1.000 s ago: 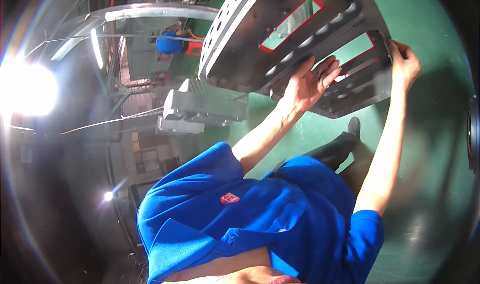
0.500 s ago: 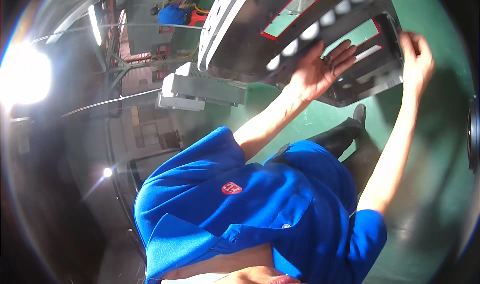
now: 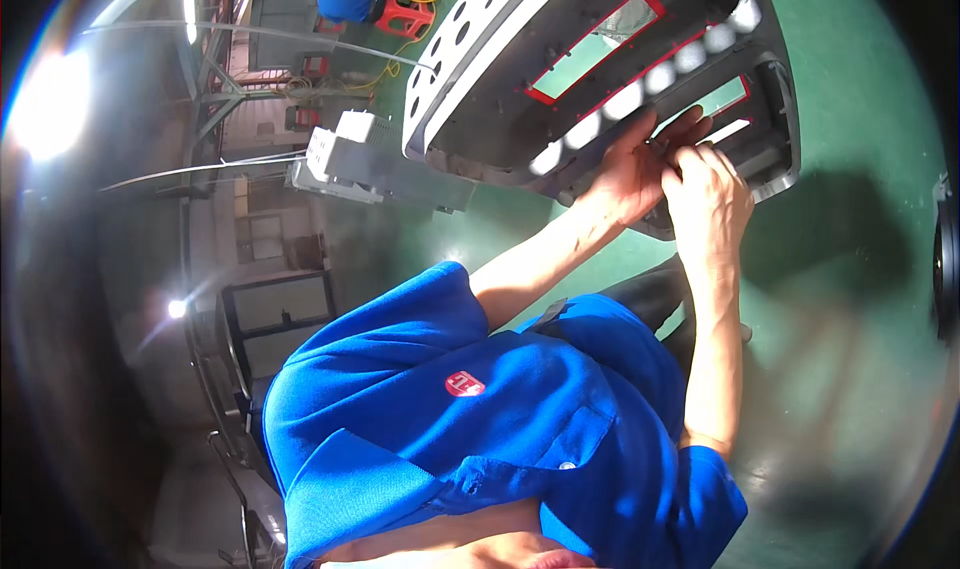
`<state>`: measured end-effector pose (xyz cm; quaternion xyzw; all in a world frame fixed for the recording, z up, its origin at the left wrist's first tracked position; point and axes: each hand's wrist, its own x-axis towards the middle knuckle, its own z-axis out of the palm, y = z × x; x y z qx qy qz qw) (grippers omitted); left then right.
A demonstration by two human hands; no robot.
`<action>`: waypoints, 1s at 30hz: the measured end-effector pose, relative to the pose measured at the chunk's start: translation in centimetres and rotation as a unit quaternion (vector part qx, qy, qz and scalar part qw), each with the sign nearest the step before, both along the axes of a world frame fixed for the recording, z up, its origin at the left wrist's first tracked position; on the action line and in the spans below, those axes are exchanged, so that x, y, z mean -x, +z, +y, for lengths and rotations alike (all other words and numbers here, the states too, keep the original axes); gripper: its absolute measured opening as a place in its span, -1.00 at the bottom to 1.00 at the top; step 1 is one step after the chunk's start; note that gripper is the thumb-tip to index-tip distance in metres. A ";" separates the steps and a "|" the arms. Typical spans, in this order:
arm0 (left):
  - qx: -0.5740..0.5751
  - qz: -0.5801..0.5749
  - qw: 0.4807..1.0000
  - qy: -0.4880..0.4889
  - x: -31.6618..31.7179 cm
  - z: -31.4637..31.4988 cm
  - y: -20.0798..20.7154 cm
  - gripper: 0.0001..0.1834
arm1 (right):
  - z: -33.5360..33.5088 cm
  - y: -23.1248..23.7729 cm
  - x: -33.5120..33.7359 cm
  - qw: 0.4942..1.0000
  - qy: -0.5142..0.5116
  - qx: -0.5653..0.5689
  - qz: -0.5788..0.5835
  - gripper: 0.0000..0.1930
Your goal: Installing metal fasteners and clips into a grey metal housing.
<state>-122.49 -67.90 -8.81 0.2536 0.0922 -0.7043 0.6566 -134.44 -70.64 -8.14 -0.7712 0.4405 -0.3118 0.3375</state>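
Note:
A large dark molded panel [image 3: 500,134] stands in front of me, with red-edged rectangular openings and a pale edge pierced by holes. Before its lower part, my left hand [image 3: 630,177] is turned palm up, fingers extended and slightly curved; whether small things lie in the palm is hidden. My right hand [image 3: 712,204] meets it there, back of the hand showing, with its fingers bent and pinched together over the left fingers. What that pinch holds, if anything, cannot be made out.
Left of the panel are pale box-shaped metal parts [image 3: 350,154]. Farther back, a person in blue [image 3: 345,1] is beside a red stool-like object [image 3: 405,17] and a yellow hose [image 3: 390,69]. Green floor [image 3: 850,119] extends to the right; a dark round object [image 3: 943,269] stands at the far right.
My right hand has left the panel's right edge and come leftward to my left hand. The left hand stays palm up, its fingers now partly covered. The view has shifted slightly.

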 end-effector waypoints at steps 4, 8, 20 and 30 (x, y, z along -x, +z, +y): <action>0.013 0.093 0.995 0.040 0.1 -0.6 -0.3 -0.54 | -1.1 1.3 0.8 0.994 -0.002 -0.062 -0.091 -0.88; -0.001 -0.037 0.997 0.073 0.5 -1.1 0.3 -0.59 | -4.3 1.6 3.0 0.865 0.029 -0.272 -0.422 -0.94; -0.028 -0.068 0.994 0.075 0.7 -1.2 0.5 -0.66 | -17.8 3.6 1.7 0.936 -0.082 0.048 -0.339 -0.83; -0.033 -0.043 0.995 0.083 0.3 -0.8 0.1 -0.82 | -18.0 2.3 2.6 0.902 -0.163 -0.030 -0.399 -0.90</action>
